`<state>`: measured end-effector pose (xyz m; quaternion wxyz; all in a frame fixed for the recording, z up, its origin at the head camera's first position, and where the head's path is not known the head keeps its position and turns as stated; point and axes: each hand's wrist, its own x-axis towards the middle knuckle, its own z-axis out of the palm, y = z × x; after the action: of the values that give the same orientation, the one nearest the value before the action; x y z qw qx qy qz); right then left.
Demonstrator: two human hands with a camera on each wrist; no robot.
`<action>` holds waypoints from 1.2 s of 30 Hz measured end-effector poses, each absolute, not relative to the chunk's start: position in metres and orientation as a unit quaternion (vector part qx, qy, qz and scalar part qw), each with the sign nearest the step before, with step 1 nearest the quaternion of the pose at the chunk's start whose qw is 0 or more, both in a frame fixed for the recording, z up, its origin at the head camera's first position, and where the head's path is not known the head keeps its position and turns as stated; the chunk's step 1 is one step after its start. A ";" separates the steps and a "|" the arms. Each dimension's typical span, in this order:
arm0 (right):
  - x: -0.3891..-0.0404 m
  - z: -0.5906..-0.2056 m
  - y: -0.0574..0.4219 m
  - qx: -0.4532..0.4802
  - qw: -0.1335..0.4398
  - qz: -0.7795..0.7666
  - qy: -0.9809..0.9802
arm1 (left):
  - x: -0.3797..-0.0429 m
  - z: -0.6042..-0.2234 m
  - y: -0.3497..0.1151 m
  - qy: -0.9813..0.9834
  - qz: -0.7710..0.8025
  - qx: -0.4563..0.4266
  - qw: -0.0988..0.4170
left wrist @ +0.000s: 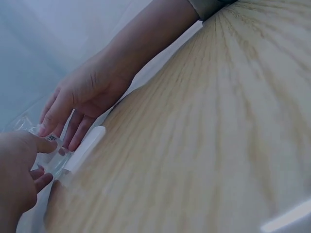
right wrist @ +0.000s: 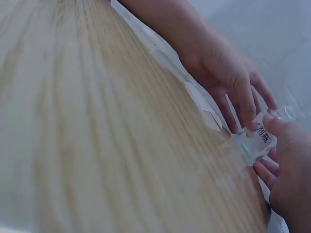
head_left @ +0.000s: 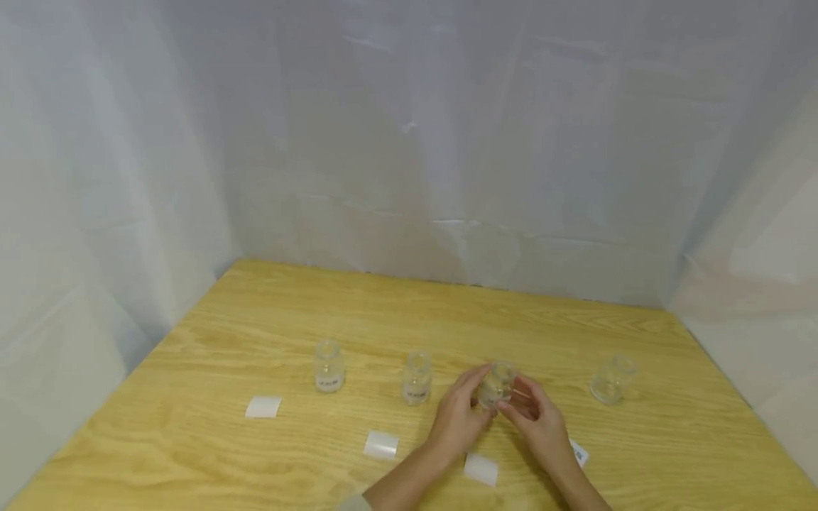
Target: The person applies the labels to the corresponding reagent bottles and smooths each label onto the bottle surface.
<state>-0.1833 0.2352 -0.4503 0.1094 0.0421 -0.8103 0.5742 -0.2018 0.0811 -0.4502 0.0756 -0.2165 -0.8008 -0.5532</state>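
Observation:
Between both hands stands a small clear glass bottle [head_left: 500, 377] with an open mouth. On its side is a white label with dark print [right wrist: 262, 136]. My left hand [head_left: 457, 415] curls its fingers round the left side of the bottle. From the right, my right hand [head_left: 538, 424] grips the bottle, its thumb low on the front by the label. The fingers behind the glass are partly hidden. Close to the left hand, a second glass bottle [head_left: 417, 376] stands upright with a printed label near its base.
Another labelled bottle [head_left: 329, 363] stands farther left. An unlabelled glass bottle [head_left: 613, 377] is to the right. White paper pieces [head_left: 381, 445] lie on the wooden table [head_left: 211, 454]; a printed label [head_left: 579, 453] is partly behind the right wrist. White sheeting [head_left: 409, 142] surrounds the table.

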 end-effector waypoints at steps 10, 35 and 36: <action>-0.185 -0.448 0.239 0.051 0.098 0.551 -0.827 | -0.210 -0.452 0.073 -0.779 -0.571 -0.251 0.066; -0.185 -0.446 0.244 0.063 0.076 0.601 -0.793 | -0.215 -0.452 0.064 -0.757 -0.603 -0.254 0.015; -0.185 -0.446 0.244 0.062 0.076 0.601 -0.793 | -0.216 -0.452 0.064 -0.756 -0.604 -0.252 0.014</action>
<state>-0.1850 0.2436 -0.4458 0.0761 0.0619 -0.7933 0.6009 -0.2156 0.0642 -0.4517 0.0139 -0.2522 -0.7561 -0.6038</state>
